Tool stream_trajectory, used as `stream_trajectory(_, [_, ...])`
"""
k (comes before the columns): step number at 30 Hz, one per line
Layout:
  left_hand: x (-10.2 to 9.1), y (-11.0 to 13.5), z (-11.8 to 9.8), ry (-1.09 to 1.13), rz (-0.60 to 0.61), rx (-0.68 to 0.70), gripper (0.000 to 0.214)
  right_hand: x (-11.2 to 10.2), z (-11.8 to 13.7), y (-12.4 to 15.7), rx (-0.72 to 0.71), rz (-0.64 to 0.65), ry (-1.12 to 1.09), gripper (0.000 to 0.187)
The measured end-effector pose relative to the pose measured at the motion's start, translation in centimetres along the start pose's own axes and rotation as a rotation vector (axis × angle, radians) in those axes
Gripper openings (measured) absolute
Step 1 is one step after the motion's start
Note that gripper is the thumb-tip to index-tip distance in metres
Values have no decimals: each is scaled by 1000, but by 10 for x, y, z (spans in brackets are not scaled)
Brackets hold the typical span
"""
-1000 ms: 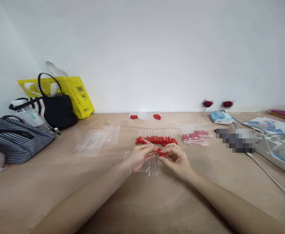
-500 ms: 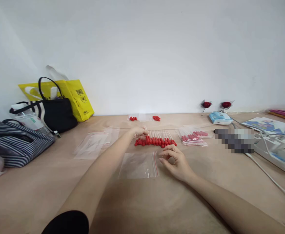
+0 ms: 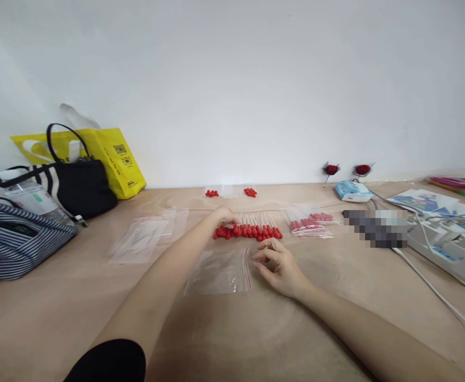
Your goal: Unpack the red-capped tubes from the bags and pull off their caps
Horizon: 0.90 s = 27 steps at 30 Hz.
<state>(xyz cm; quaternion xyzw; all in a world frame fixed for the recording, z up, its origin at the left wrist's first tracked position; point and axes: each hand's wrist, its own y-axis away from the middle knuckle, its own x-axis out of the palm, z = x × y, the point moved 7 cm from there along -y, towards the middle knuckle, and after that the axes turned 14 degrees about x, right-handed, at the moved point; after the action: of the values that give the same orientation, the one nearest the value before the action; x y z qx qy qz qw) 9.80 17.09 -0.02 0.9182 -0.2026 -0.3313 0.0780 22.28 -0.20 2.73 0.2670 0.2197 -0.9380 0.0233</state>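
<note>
My left hand [image 3: 225, 216] reaches forward to the left end of a row of thin clear droppers with red bulbs [image 3: 252, 229]. Its fingers curl down onto one of them. My right hand [image 3: 275, 262] rests on the table beside the red zip edge of a clear zip bag [image 3: 218, 271] that lies flat. Thumb and fingers are pinched together near the bag's mouth, and I cannot make out what is in them.
Filled zip bags of droppers [image 3: 310, 223] lie right of the row, empty bags [image 3: 143, 239] to its left, loose red bulbs [image 3: 250, 192] by the wall. Handbags [image 3: 77, 180] stand far left. A power strip with cables [image 3: 443, 239] and papers lie right.
Both hands held a dropper over the bag a second ago. The left hand has since gone forward to the row, and the bag lies flat beside the right hand.
</note>
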Motion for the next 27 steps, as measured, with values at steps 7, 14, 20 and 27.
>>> stream_trajectory(7, [-23,23,-20,-171,-234,147,22,2,2,1,0,45,24,17])
stream_trajectory(14, [5,118,-36,-396,-235,748,11,3,-2,-1,7,84,74,14])
stream_trajectory(20, [42,167,-9,-485,10,917,35,3,3,-2,-40,62,116,16])
stream_trajectory(27, [56,166,-1,-543,227,866,41,12,15,5,-185,219,256,32])
